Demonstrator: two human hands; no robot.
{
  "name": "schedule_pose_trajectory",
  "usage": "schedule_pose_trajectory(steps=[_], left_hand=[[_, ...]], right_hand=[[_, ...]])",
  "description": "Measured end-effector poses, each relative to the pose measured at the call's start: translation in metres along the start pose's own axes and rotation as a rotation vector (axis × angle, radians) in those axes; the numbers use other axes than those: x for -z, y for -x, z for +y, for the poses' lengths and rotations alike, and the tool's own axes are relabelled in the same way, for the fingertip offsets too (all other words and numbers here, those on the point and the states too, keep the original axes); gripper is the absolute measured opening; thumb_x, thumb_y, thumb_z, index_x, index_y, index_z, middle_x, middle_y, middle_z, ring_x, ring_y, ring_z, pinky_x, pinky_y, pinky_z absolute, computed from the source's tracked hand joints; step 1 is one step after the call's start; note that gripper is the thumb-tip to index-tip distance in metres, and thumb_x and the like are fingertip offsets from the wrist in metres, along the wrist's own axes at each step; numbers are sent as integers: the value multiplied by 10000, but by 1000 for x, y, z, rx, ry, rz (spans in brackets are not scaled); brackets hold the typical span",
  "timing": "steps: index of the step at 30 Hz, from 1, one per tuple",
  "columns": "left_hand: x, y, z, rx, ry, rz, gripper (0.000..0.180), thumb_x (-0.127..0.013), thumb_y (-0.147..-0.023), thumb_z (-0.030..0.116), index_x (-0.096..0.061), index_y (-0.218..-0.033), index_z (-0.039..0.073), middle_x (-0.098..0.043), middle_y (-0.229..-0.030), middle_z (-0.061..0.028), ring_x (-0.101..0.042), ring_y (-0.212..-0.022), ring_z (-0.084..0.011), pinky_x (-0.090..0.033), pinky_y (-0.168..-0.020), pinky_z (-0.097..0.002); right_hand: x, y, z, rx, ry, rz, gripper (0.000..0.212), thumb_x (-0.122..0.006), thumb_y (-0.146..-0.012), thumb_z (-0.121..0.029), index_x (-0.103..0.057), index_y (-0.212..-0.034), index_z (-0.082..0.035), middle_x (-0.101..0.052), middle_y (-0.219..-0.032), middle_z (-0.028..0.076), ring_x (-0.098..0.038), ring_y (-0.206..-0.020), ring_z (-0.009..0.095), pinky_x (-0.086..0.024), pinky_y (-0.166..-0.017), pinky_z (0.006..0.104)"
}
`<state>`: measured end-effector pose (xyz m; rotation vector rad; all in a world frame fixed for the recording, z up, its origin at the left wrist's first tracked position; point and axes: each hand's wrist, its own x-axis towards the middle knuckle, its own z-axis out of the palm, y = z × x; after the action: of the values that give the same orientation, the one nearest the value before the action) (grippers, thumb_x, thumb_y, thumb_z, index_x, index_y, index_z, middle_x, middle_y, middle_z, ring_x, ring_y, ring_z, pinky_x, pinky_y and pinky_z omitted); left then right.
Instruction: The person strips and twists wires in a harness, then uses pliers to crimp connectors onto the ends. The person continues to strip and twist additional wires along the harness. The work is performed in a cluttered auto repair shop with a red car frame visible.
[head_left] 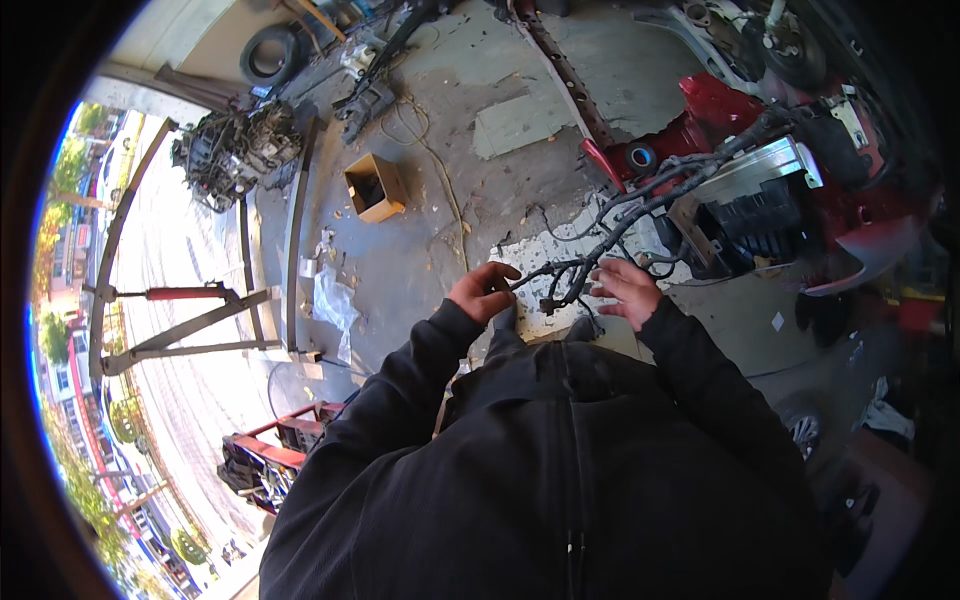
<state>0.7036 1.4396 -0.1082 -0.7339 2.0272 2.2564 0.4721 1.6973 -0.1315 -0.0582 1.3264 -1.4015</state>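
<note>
A black wiring harness (645,208) runs from the red car front section (705,105) toward me and splits into several branches with connectors at their ends. My left hand (484,292) is closed, thumb and fingers pinching the end of one thin branch. Just right of the hanging branches is my right hand (628,290), its fingers spread and slightly curled. It is close beside the harness, and no grip on it shows. Between the two hands a dark connector (548,304) dangles from the bundle. Both forearms are in black sleeves.
An open cardboard box (375,188) stands on the floor ahead left, near a yellowish cord (452,190). Farther left are an engine (235,150) and a metal frame (185,340) by the open doorway. Clear plastic (335,308) lies on the floor. A tyre (270,55) leans at the back.
</note>
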Motion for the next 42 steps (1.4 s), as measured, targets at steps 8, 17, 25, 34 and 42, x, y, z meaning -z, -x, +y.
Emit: schedule_pose_trajectory(steps=[8,17,25,34,42], left_hand=[[34,-9,19,33,-97,-162,599,-773,-915,121,-530,-1458,50,-618,-831,-19,-579,-780,-121,-477,-704,-306],[1,-80,79,-476,-724,-256,472,-731,-930,335,-655,-1248,-5,-710,-1144,-241,-674,-1092,-435,-538,-952,-480],[-10,-92,55,-432,-508,-333,282,-680,-981,258,-665,-1081,-5,-708,-887,-232,-704,-829,-402,-551,-744,-464],[-5,-95,74,-237,-385,-328,265,-710,-954,195,-639,-1104,-11,-729,-884,-194,-732,-819,-310,-575,-744,-421],[-9,-105,77,-731,-732,-249,309,-746,-905,256,-644,-1074,18,-738,-945,-190,-718,-942,-404,-563,-816,-466]], right_hand=[[-86,0,-11,-106,-435,-153,217,-533,-1113,-327,-597,-1173,-129,-709,-1122,140,-713,-1065,315,-621,-857,518],[-139,2,4,105,-363,-85,387,-685,-1014,-154,-570,-1383,-123,-655,-1277,70,-658,-1194,247,-579,-959,489],[-164,11,-3,69,-151,43,485,-665,-957,-38,-544,-1426,-45,-618,-1394,81,-628,-1271,243,-613,-879,435],[-157,-25,11,157,313,101,415,-677,-1024,-297,-670,-1327,-13,-745,-1210,113,-685,-1188,258,-572,-932,411],[-127,-62,52,567,1203,-80,441,-579,-1060,-266,-576,-1434,-30,-723,-1240,155,-681,-1197,330,-511,-1052,434]])
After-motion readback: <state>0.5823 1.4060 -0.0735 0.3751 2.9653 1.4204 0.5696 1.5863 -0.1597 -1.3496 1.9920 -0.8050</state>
